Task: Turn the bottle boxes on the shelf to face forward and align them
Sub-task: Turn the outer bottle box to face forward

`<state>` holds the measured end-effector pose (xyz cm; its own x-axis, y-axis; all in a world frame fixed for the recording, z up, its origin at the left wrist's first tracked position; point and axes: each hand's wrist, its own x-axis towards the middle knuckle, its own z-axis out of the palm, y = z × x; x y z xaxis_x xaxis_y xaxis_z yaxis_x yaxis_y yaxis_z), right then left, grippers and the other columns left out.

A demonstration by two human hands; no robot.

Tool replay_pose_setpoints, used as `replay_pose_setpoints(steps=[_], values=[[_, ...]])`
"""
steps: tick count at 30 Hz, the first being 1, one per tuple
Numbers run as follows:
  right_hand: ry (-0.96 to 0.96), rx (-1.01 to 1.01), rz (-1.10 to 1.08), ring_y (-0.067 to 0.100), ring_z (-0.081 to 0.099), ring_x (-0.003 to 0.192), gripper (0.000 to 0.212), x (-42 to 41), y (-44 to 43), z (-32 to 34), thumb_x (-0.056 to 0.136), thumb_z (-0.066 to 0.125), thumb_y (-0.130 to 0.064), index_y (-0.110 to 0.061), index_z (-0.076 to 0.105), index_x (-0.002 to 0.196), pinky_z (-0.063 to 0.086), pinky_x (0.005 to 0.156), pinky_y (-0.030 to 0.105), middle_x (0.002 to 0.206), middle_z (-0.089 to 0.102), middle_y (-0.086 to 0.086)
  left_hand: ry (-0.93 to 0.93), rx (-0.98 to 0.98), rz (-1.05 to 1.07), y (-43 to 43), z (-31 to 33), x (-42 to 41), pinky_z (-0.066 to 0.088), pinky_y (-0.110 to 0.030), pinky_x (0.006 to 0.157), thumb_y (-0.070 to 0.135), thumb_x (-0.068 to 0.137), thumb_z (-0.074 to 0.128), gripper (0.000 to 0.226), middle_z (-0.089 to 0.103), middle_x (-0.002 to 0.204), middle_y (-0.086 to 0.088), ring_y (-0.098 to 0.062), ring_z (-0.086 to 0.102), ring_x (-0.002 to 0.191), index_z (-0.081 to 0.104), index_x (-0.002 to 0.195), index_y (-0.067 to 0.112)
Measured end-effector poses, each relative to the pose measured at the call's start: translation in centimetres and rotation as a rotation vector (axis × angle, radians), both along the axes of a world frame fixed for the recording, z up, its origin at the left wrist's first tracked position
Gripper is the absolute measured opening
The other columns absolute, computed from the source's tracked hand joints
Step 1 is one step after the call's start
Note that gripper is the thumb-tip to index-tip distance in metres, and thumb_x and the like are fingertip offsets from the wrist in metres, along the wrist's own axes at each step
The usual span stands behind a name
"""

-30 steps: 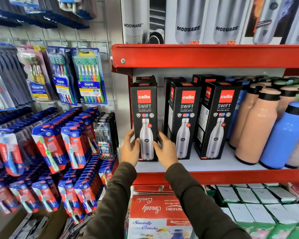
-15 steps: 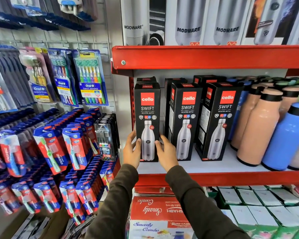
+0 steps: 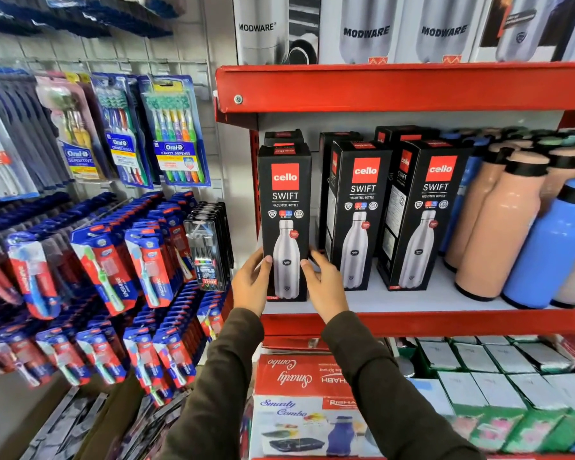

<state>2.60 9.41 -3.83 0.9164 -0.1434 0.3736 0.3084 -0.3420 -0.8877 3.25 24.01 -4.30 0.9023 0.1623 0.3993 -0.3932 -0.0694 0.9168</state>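
Gripping the leftmost bottle box (image 3: 285,224) upright on the shelf (image 3: 412,322), we clasp its lower sides with left hand (image 3: 251,283) and right hand (image 3: 326,287).

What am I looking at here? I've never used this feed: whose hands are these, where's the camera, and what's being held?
There is no machine. A person wears a camera on the head, looking forward and down at a shop shelf. The left hand and right hand have a grip on the sides of the leftmost black bottle box, which stands upright, front label facing out. Two more bottle boxes stand to its right, turned slightly aside, then loose peach and blue bottles. Toothbrush packs hang on the left.
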Motion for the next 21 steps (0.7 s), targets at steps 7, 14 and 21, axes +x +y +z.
replay_pose_setpoints(steps=[7,14,21], values=[[-0.017,0.000,0.028,0.001,0.052,0.111,0.043,-2.4,-0.3,-0.3,0.100,0.051,-0.020,-0.011,0.047,0.141,0.032,0.080,-0.011,0.131,0.056,-0.004,0.013,-0.046,-0.002,0.2,-0.6,-2.4,0.049,-0.027,0.102,0.027,0.094,0.059,0.029,0.067,0.115,0.016,0.014,0.061,0.105,0.062,0.122,0.031],[-0.019,-0.017,0.039,0.003,0.056,0.111,0.042,-4.1,-0.6,-0.2,0.100,0.050,-0.024,-0.015,0.047,0.141,0.037,0.085,-0.005,0.135,0.059,0.002,0.007,-0.053,0.016,0.1,-1.0,-3.7,0.050,-0.030,0.102,0.033,0.092,0.062,0.030,0.068,0.119,0.011,0.010,0.061,0.110,0.065,0.121,0.029],[-0.040,-0.058,0.031,0.019,0.069,0.096,0.044,-4.8,-0.9,-0.6,0.100,0.048,-0.031,-0.022,0.045,0.143,0.051,0.079,0.006,0.124,0.067,0.002,-0.006,-0.056,0.073,-0.2,-1.3,-4.3,0.050,-0.011,0.091,0.029,0.091,0.064,0.031,0.067,0.113,0.012,0.016,0.062,0.101,0.062,0.122,0.028]])
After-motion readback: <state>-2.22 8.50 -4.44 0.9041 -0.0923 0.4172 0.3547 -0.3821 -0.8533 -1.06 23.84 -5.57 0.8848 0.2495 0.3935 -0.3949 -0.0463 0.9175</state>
